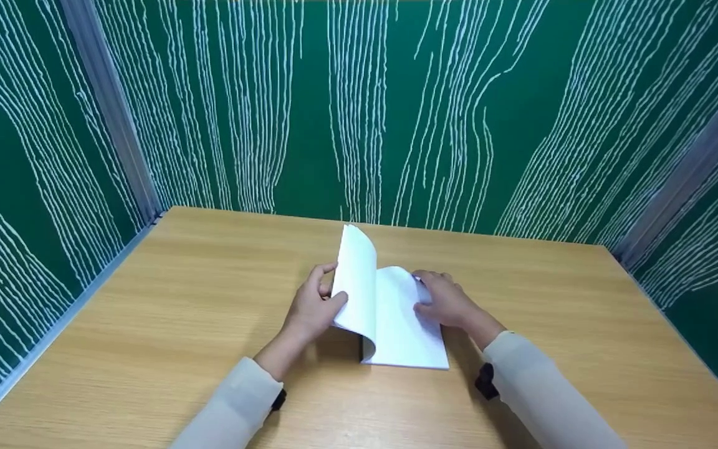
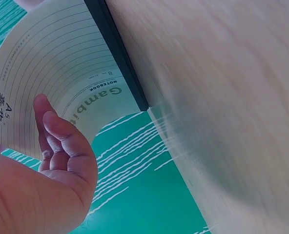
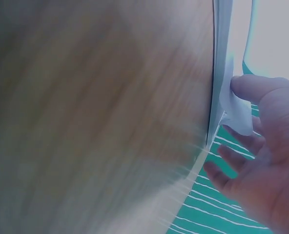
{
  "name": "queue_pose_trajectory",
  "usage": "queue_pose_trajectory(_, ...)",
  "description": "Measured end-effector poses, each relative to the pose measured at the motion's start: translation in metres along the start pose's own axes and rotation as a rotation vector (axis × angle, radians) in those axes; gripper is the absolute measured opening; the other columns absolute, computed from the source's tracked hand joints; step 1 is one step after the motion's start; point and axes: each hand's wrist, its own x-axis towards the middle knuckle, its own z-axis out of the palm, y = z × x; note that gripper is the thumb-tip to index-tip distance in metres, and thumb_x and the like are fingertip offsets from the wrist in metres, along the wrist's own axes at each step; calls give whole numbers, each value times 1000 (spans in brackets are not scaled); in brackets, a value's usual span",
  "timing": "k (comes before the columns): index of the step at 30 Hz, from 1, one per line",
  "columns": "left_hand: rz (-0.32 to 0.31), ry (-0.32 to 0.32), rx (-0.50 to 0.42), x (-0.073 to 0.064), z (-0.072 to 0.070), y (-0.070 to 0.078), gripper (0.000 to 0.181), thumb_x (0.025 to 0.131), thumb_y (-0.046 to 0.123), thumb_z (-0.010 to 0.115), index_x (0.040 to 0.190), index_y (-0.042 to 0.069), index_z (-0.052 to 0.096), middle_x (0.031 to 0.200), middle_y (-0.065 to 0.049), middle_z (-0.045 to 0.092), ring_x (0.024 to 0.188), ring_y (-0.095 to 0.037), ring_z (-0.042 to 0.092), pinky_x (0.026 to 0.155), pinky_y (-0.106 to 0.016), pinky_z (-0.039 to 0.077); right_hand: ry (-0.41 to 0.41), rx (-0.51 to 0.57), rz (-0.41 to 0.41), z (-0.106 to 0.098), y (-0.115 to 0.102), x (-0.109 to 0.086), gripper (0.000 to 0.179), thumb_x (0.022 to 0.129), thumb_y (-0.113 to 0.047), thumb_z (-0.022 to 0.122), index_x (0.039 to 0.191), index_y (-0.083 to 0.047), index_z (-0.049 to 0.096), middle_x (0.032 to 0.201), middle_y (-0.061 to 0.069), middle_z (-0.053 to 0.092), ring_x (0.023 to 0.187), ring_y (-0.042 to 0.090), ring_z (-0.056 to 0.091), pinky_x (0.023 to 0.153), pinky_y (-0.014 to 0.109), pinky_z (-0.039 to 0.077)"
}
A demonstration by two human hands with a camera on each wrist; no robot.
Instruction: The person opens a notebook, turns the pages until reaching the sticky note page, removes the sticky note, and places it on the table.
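A notebook (image 1: 406, 324) with white pages lies open on the table. My left hand (image 1: 315, 305) grips its raised left part, thumb on the page side and fingers behind. In the left wrist view the notebook's lined cover (image 2: 81, 53) bends in a curve, printed with "Gambit" and "NOTEBOOK", beside a black spine (image 2: 117, 53). At the right edge of the flat pages, my right hand (image 1: 449, 302) pinches a page, thumb on top. The right wrist view has that page's corner (image 3: 239, 117) curling up between thumb and fingers, the other fingers spread below.
The wooden table (image 1: 178, 299) runs out around the notebook on all sides. Green panels (image 1: 309, 125) with wavy white lines rise behind it and at both sides, joined by grey posts (image 1: 113, 106). Dark wrist straps (image 1: 487, 381) show under the light sleeves (image 1: 546, 386).
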Motion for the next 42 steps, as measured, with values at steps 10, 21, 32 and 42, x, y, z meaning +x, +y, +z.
queue_pose_trajectory(10,-14,9,7,0,1,0,55,82,22,53,131,28,31,91,-5,63,74,-15,64,63,-30,51,51,88,-11,-2,0,-1,61,76,-21,66,130,-18,38,128,4,43,112,22,38,94,41,38)
queue_pose_trajectory(21,-12,0,14,1,2,0,54,82,22,52,131,28,32,93,-5,65,74,-15,64,62,-29,51,61,184,-30,-9,-3,-2,53,79,-30,60,127,-20,37,121,7,49,107,23,48,94,42,38)
queue_pose_trajectory(32,-22,15,33,1,3,3,53,81,23,53,130,29,32,83,-3,62,73,-14,63,61,-28,50,18,386,-75,-20,-6,-7,34,91,-16,31,123,-18,44,117,5,49,106,23,45,96,42,35)
queue_pose_trajectory(42,-42,16,27,1,3,3,52,82,23,53,130,30,33,93,-4,63,76,-15,63,64,-29,51,-52,386,-96,-19,-15,-10,43,86,-10,38,124,-29,44,120,0,50,98,19,52,79,36,47)
